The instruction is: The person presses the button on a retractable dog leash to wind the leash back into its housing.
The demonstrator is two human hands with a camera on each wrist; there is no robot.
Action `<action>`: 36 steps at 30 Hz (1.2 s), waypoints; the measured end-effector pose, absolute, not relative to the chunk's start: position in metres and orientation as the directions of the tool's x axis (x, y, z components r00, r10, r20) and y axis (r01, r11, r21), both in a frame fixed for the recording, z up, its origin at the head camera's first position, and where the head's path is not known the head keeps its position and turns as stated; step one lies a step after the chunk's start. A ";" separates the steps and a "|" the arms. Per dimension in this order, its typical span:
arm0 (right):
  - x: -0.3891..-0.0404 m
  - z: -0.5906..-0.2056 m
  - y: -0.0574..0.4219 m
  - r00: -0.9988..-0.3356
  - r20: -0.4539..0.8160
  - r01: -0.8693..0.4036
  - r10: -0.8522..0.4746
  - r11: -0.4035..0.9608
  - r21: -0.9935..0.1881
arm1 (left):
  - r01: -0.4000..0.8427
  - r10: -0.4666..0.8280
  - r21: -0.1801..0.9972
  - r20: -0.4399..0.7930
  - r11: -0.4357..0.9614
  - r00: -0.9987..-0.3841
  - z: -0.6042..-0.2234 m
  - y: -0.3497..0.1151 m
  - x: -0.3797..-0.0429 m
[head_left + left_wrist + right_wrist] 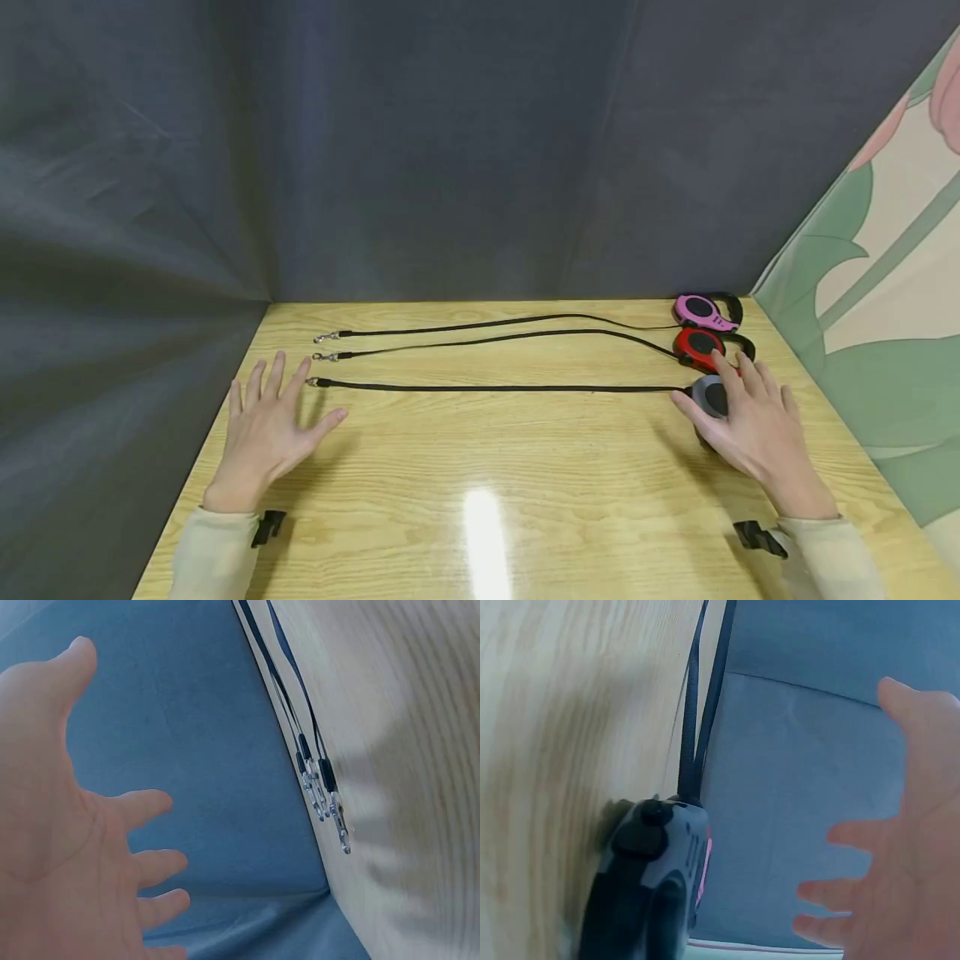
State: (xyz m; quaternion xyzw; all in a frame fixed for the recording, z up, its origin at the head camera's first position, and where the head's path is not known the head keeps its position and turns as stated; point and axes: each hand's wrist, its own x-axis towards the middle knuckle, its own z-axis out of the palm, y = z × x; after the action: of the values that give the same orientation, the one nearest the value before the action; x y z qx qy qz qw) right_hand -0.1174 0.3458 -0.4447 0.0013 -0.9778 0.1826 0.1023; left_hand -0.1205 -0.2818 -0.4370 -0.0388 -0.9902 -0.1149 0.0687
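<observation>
Three retractable dog leashes lie side by side on the wooden table, their black straps drawn out to the left. The pink leash (697,311) is farthest back, the red leash (699,348) is in the middle, and the grey leash (707,390) is nearest. My right hand (757,425), fingers spread, hovers over the grey leash and covers part of its handle. My left hand (262,433), also spread and holding nothing, is beside the metal clip (312,382) of the grey leash. The other two clips (327,337) lie just behind it.
Dark grey cloth (450,150) hangs behind the table (420,467) and along its left side. A floral fabric (870,333) borders the right edge. Light glares off the table's front middle.
</observation>
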 end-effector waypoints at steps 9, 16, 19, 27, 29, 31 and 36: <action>-0.111 -0.450 0.352 -0.978 0.199 -0.051 0.058 0.863 -0.503 | 0.112 0.075 0.237 0.158 0.965 -0.985 -0.440 -0.279 -0.116; -0.103 -0.457 0.355 -0.973 0.210 -0.036 0.094 0.837 -0.546 | 0.117 0.058 0.272 0.215 0.955 -0.975 -0.445 -0.282 -0.115; -0.099 -0.460 0.355 -0.973 0.206 -0.025 0.107 0.834 -0.551 | 0.120 0.055 0.275 0.234 0.954 -0.971 -0.448 -0.282 -0.113; -0.093 -0.469 0.357 -0.970 0.192 0.022 0.149 0.841 -0.541 | 0.102 0.046 0.302 0.186 0.948 -0.981 -0.454 -0.282 -0.115; -0.092 -0.471 0.358 -0.971 0.176 0.039 0.159 0.839 -0.543 | 0.092 0.041 0.306 0.168 0.948 -0.985 -0.457 -0.284 -0.116; -0.092 -0.472 0.360 -0.973 0.159 0.054 0.166 0.839 -0.541 | 0.084 0.035 0.309 0.160 0.947 -0.987 -0.460 -0.285 -0.117; -0.089 -0.475 0.363 -0.969 0.154 0.085 0.195 0.843 -0.531 | 0.086 0.035 0.318 0.162 0.944 -0.986 -0.467 -0.291 -0.124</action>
State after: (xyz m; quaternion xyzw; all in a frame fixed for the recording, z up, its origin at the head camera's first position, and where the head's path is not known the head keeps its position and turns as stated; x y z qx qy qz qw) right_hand -0.0892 0.3631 -0.4750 -0.0734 -0.9545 0.2705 0.1016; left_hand -0.1236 -0.2911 -0.4666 -0.0307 -0.9829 -0.1643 0.0772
